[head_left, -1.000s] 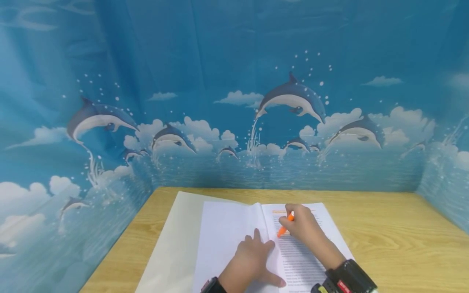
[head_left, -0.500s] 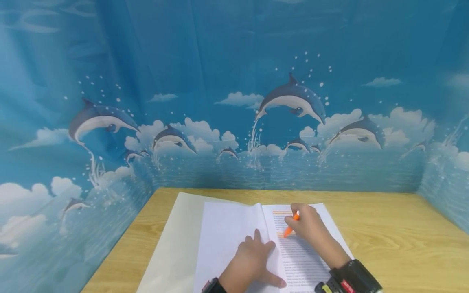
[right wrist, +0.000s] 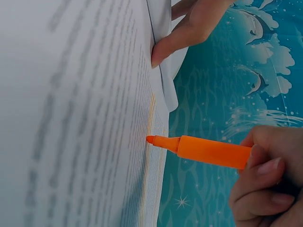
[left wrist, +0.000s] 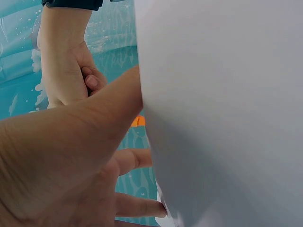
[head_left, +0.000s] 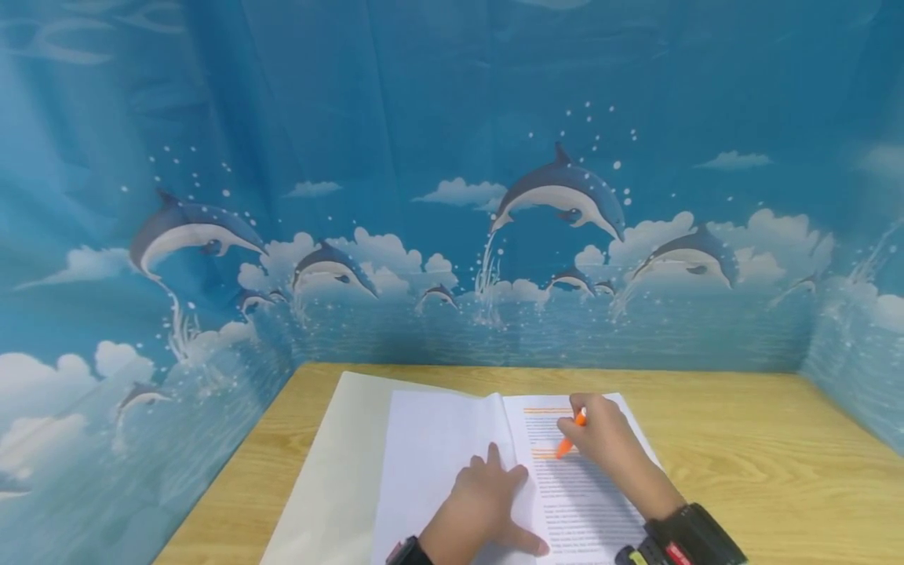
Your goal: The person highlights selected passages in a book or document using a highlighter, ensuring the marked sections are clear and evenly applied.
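Note:
My right hand (head_left: 600,431) grips an orange highlighter (right wrist: 213,150), fingers curled round its barrel. In the right wrist view its tip touches the printed page (right wrist: 94,109) at an orange-marked line. Spread out near the fold, my left hand (head_left: 483,494) rests on the blank left page (head_left: 424,447) of the open booklet, its thumb reaching to the edge of the text. Orange lines run across the top of the printed page and again further down, ending at the highlighter's tip. In the left wrist view the left fingers (left wrist: 137,205) are partly hidden by the paper.
A large cream sheet or cover (head_left: 318,471) lies under the booklet's left side. All of it is on a wood-grain table (head_left: 763,455). Behind stands a blue backdrop (head_left: 438,196) printed with dolphins and clouds. Black straps (head_left: 695,534) with devices sit on both wrists.
My right hand has moved rightward with the highlighter, and the lower orange marking has grown longer across the printed page. The left hand stays in place.

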Demonstrator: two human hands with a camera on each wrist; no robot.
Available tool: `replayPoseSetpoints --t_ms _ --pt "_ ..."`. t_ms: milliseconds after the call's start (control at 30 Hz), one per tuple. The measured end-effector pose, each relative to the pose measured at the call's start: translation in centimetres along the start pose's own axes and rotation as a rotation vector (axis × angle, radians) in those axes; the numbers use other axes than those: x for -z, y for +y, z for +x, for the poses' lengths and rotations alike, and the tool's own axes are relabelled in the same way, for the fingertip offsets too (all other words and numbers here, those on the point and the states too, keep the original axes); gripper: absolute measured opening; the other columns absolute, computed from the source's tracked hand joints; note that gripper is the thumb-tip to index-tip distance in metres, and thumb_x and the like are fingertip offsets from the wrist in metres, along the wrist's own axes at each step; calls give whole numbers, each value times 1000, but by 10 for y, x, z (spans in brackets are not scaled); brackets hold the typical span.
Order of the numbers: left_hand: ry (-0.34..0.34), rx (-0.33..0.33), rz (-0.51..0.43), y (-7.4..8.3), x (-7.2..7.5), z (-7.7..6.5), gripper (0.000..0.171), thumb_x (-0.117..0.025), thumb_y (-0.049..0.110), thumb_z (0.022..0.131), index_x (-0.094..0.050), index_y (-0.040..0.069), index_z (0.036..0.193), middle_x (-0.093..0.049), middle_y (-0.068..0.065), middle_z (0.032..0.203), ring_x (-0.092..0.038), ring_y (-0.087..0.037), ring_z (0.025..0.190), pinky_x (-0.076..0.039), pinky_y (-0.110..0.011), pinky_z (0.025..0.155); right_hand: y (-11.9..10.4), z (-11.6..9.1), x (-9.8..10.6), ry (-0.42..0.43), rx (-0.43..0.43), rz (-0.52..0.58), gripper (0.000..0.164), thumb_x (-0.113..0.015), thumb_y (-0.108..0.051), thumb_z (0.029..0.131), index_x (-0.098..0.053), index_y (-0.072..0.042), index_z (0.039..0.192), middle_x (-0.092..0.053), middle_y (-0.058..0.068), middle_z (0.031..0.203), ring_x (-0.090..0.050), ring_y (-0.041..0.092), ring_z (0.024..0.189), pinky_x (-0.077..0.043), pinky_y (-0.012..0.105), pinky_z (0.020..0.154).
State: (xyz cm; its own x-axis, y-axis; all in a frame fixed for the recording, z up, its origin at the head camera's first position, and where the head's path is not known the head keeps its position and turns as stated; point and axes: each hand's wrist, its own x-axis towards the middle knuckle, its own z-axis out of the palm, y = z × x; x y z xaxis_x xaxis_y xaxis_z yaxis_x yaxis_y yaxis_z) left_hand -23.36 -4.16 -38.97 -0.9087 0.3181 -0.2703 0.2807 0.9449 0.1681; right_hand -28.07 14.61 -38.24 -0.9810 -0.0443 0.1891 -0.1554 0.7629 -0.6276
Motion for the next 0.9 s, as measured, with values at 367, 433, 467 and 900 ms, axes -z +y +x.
replayPoseSetpoints --t_ms 367,433,467,900 --pt "27 -12 7 0 -1 -2 95 -73 72 48 -53 24 127 -37 -22 141 -46 -41 117 -42 -51 92 13 -4 10 17 8 -9 25 -63 -5 77 -43 -8 63 -28 -3 54 -29 9 46 -27 21 43" --pt "28 -12 8 1 -1 -2 95 -73 72 48 -53 24 127 -37 -22 141 -46 -41 117 -42 -51 92 15 -4 13 10 -16 -9 25 -64 -5 78 -44 -7 64 -31 -1 55 -31 10 47 -28 21 44" --pt "25 -9 4 1 -1 -2 95 -73 72 48 -53 24 128 -37 -22 141 -46 -41 118 -42 -51 92 16 -5 14 6 -24 -13 23 -65 -6 78 -45 -7 65 -33 -1 55 -32 11 48 -29 22 44" --pt "6 -11 -3 1 -1 0 94 -72 72 49 -53 26 128 -37 -21 142 -44 -41 120 -41 -52 94 29 -7 30 -21 -82 -44 10 -66 -9 80 -59 -1 78 -51 8 65 -37 12 49 -31 23 44"
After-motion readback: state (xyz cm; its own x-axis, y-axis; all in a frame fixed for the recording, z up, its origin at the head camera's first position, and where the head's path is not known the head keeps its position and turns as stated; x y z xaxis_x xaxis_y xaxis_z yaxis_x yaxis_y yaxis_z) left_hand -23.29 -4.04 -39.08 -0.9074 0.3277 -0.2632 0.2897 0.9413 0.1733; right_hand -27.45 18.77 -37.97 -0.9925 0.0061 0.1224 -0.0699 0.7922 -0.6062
